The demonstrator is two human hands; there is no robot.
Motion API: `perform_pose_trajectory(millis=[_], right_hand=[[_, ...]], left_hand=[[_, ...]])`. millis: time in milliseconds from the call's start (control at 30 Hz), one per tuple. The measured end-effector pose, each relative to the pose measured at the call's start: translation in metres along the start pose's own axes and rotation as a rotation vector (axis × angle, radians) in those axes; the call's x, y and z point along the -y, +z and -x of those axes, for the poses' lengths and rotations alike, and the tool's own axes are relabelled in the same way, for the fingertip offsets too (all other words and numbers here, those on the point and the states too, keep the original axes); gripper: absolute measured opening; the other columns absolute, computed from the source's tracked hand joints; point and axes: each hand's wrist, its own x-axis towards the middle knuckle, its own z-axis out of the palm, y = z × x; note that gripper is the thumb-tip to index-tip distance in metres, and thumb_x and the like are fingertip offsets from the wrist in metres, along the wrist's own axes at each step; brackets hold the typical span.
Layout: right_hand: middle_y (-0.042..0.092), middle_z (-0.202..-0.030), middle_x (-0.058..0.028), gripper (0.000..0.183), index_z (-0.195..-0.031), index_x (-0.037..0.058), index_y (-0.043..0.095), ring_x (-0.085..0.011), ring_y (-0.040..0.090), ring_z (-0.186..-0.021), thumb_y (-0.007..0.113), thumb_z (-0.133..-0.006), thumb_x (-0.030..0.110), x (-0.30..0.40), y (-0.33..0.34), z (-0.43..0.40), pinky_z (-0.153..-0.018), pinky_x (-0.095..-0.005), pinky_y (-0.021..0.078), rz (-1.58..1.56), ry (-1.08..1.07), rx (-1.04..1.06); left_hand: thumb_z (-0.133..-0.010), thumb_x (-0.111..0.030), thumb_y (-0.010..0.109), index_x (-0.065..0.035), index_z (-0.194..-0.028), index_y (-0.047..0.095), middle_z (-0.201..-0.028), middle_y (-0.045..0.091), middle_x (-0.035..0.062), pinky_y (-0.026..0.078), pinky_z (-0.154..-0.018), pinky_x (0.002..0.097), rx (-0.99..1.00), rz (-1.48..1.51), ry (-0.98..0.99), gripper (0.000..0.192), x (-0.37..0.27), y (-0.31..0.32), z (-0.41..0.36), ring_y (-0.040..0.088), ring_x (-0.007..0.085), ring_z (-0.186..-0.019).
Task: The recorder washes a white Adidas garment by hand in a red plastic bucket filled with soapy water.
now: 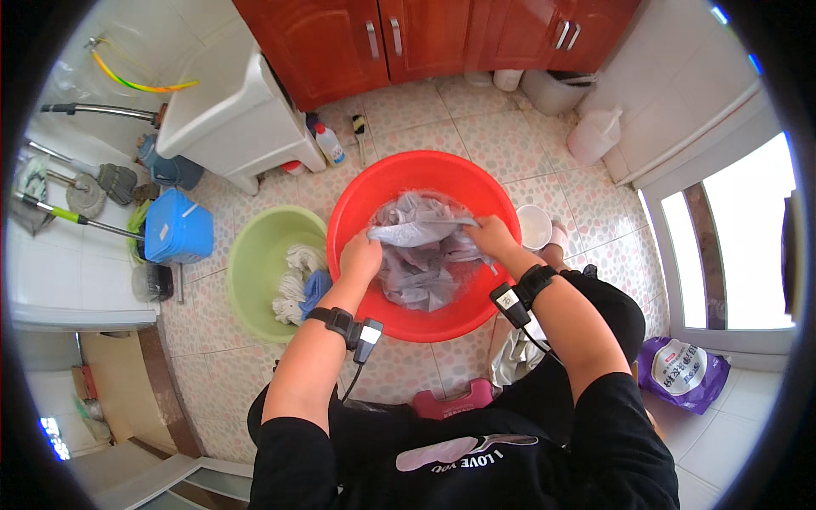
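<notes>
A large red plastic basin [423, 327] stands on the tiled floor before me, with wet grey cloth [424, 280] lying in water inside it. Above the water, a raised part of the grey cloth is stretched between my two hands. My left hand [361, 256] grips its left end near the basin's left rim. On the right side of the basin, my right hand [492, 236] grips the other end. Both wrists wear black straps with small devices. A light green basin [245, 274] stands at the left and holds white and blue cloths [315, 290].
A white bowl [534, 227] sits by the red basin's right rim. A blue bucket [178, 224] and several mops are at the left. Beyond the basin are a bottle with a red cap [329, 145], a brush [359, 131] and a white sink [217, 121]. A purple bag [682, 375] lies right.
</notes>
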Motion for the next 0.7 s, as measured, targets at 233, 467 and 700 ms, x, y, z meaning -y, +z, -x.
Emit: perform_pose_trajectory(millis=[233,467,700], right_hand=[[0.058,-0.066,-0.0184,0.031,-0.084,-0.0031,0.059,-0.0231,0.056,-0.061,0.052,-0.077,0.027,0.133,-0.081,0.026,-0.057,-0.0361,0.0416,-0.209,-0.048,-0.156],[0.059,-0.076,-0.0062,0.020,-0.088,-0.0042,0.058,-0.0123,0.054,-0.067,0.053,-0.075,0.011,0.224,-0.141,0.060,-0.059,-0.0272,0.0417,-0.628,-0.302,-0.090],[0.059,-0.088,-0.0073,0.025,-0.100,-0.0023,0.054,-0.0133,0.055,-0.075,0.054,-0.076,0.006,0.253,-0.162,0.093,-0.066,-0.0257,0.0444,-0.882,-0.440,-0.060]], left_hand=[[-0.077,-0.016,0.036,-0.0007,-0.099,0.055,-0.090,0.058,0.0213,0.041,-0.077,0.0382,-0.117,0.429,0.118,0.033,-0.083,-0.075,0.020,0.055,0.0329,-0.086],[-0.086,-0.017,0.030,-0.0039,-0.108,0.052,-0.100,0.055,0.0088,0.040,-0.081,0.0314,0.016,1.060,0.284,0.034,-0.166,-0.163,0.077,0.053,0.0189,-0.092],[-0.088,-0.018,0.031,-0.0018,-0.108,0.049,-0.099,0.055,0.0117,0.043,-0.082,0.0328,0.075,1.454,0.281,0.032,-0.205,-0.206,0.123,0.053,0.0200,-0.091]])
